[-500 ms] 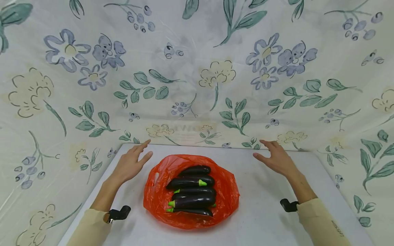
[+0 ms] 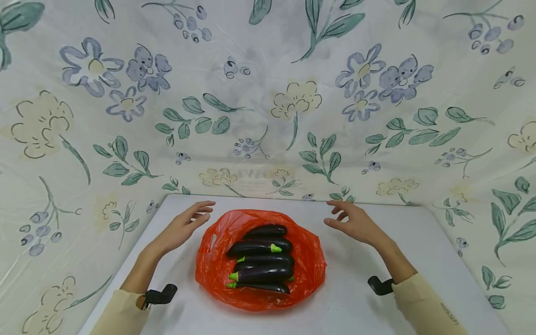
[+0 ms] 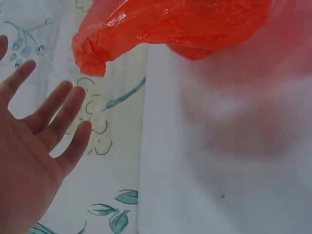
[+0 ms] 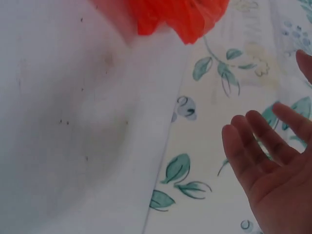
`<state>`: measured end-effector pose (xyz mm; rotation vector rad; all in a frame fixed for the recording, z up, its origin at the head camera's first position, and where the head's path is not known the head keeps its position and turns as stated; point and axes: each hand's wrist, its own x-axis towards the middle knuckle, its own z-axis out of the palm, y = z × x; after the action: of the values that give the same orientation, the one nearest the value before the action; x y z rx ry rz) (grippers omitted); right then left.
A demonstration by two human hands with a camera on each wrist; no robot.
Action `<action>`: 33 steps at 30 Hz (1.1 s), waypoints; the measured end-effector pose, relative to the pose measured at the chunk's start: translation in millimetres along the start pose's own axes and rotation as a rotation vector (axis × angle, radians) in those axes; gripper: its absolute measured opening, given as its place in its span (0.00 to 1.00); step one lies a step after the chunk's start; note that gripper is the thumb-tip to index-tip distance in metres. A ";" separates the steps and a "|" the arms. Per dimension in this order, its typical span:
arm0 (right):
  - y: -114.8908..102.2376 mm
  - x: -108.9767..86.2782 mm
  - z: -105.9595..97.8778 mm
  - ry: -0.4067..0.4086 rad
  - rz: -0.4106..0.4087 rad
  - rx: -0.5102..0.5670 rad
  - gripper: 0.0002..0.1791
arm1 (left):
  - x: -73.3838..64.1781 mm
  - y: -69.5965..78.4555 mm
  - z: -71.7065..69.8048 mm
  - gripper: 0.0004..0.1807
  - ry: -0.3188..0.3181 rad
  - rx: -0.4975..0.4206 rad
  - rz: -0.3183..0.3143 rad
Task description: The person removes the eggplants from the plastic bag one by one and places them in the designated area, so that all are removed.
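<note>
Hovering empty, left grip (image 2: 184, 226) and right grip (image 2: 357, 223) flank the red bag (image 2: 311, 265), fingers (image 3: 63, 115) loosely spread. Only head view shows eggplants (image 2: 264, 273) inside; wrist views show palms (image 3: 22, 175).

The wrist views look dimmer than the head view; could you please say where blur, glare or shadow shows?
Head view: highlights on the eggplants, soft shadows on the table; left wrist view: glints on the red bag, a blurred reddish haze at right; right wrist view: bag's left edge blurred, diffuse table shadow.
</note>
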<state>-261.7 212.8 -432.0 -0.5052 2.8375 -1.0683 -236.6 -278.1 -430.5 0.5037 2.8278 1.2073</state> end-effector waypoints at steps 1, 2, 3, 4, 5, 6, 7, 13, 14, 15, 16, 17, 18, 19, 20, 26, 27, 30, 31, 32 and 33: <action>-2.0 -0.3 2.1 -0.010 -0.004 0.008 0.37 | -1.0 0.3 0.4 0.27 -0.008 -0.013 0.003; -4.2 -0.8 4.1 -0.020 -0.008 0.018 0.37 | -1.9 0.5 0.8 0.27 -0.018 -0.025 0.005; -5.7 -1.5 6.2 -0.031 -0.013 0.027 0.36 | -2.8 0.5 1.4 0.26 -0.027 -0.038 0.008; -7.7 -2.2 8.1 -0.041 -0.017 0.038 0.35 | -3.6 0.8 1.9 0.25 -0.036 -0.050 0.012; -9.9 -3.0 10.0 -0.053 -0.022 0.048 0.35 | -4.4 1.0 2.5 0.24 -0.045 -0.063 0.014; -12.2 -3.9 11.8 -0.066 -0.027 0.060 0.34 | -5.2 0.9 3.1 0.24 -0.053 -0.074 0.017; -14.8 -4.7 13.7 -0.081 -0.033 0.072 0.34 | -5.8 0.6 3.7 0.24 -0.062 -0.083 0.020; -24.0 -7.5 23.8 -0.153 -0.062 0.112 0.31 | -7.0 -2.6 7.3 0.23 -0.091 -0.102 0.043; -24.6 -7.7 25.2 -0.161 -0.062 0.115 0.31 | -7.1 -2.9 7.7 0.23 -0.093 -0.099 0.047; -25.1 -7.9 26.5 -0.168 -0.062 0.119 0.31 | -6.9 -3.3 8.0 0.23 -0.094 -0.097 0.051; -25.5 -8.1 27.7 -0.176 -0.064 0.123 0.31 | -6.7 -3.5 8.2 0.22 -0.095 -0.092 0.054; -25.8 -8.4 29.0 -0.185 -0.065 0.129 0.31 | -6.6 -3.6 8.4 0.22 -0.095 -0.088 0.057; -26.1 -8.7 30.2 -0.196 -0.067 0.136 0.31 | -6.5 -3.8 8.5 0.22 -0.096 -0.084 0.059; -26.5 -9.2 31.4 -0.205 -0.067 0.144 0.31 | -6.3 -4.1 8.8 0.22 -0.097 -0.080 0.058; -27.0 -9.7 32.8 -0.216 -0.067 0.153 0.31 | -6.3 -4.4 9.0 0.22 -0.098 -0.077 0.057; -28.7 -11.3 41.1 -0.259 -0.096 0.169 0.32 | -7.1 -5.0 11.1 0.22 -0.106 -0.071 0.039; -29.3 -11.4 42.3 -0.267 -0.102 0.170 0.32 | -7.3 -5.0 11.6 0.22 -0.109 -0.074 0.039; -31.4 -11.3 45.6 -0.293 -0.122 0.177 0.33 | -7.5 -5.0 13.2 0.22 -0.123 -0.080 0.039; -32.4 -11.4 46.4 -0.301 -0.125 0.180 0.33 | -7.2 -5.2 13.9 0.22 -0.127 -0.078 0.038; -33.3 -11.3 47.3 -0.308 -0.130 0.183 0.33 | -7.2 -5.2 14.4 0.22 -0.129 -0.075 0.036; -33.9 -11.2 48.1 -0.314 -0.133 0.187 0.33 | -7.1 -5.3 14.8 0.22 -0.132 -0.072 0.035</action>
<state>-233.1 162.2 -446.8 -0.7758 2.4356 -1.1455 -229.2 -273.3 -445.3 0.6076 2.6664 1.2278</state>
